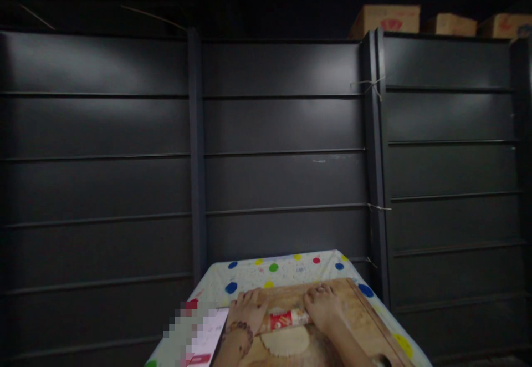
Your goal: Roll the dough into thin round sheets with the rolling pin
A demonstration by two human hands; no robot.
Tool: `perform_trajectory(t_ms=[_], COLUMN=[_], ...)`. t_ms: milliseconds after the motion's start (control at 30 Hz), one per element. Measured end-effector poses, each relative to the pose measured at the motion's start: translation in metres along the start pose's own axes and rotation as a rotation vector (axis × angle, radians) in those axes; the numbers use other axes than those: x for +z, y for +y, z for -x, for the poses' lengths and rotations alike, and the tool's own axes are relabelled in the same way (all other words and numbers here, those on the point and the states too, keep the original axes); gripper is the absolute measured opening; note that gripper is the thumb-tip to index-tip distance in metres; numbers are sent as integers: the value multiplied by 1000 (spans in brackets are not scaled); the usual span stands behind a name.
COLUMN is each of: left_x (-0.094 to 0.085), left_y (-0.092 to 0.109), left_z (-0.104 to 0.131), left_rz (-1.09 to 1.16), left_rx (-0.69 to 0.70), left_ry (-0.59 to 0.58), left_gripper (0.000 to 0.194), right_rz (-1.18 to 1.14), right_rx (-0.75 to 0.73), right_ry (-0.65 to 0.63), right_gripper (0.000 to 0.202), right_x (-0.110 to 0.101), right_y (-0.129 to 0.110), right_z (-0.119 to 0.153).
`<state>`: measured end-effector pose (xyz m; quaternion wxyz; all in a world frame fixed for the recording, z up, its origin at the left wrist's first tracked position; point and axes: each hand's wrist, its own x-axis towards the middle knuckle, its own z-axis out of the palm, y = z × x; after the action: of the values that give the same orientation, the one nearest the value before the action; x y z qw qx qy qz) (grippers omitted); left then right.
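A rolling pin (286, 320) with a red and white label lies across a wooden board (357, 317). My left hand (249, 307), with a beaded bracelet at the wrist, bears down on its left end. Over the right end lies my right hand (325, 305), fingers curled a little at the tips and a ring on one of them. Both palms hide the pin's ends. Just in front of the pin, a flat, pale round of dough (286, 342) rests on the board.
A tablecloth with coloured dots (291, 267) covers the table. Left of the board lies a white and pink sheet-like thing (211, 334), partly pixelated. A dark panelled wall (282, 178) rises behind, with cardboard boxes (390, 19) above it at right.
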<state>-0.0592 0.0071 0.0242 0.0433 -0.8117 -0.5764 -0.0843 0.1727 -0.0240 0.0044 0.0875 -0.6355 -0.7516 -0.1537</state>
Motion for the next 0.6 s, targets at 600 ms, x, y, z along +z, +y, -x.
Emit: perform_trajectory(t_ms=[600], left_x=[-5], left_y=[3], left_z=[10], left_rz=[-5], left_rx=[21], left_ry=[6], left_gripper=[44], right_rz=[21], right_rx=[-6], right_ry=[17], right_gripper=[39], right_x=[3], right_y=[-2], right_z=[15])
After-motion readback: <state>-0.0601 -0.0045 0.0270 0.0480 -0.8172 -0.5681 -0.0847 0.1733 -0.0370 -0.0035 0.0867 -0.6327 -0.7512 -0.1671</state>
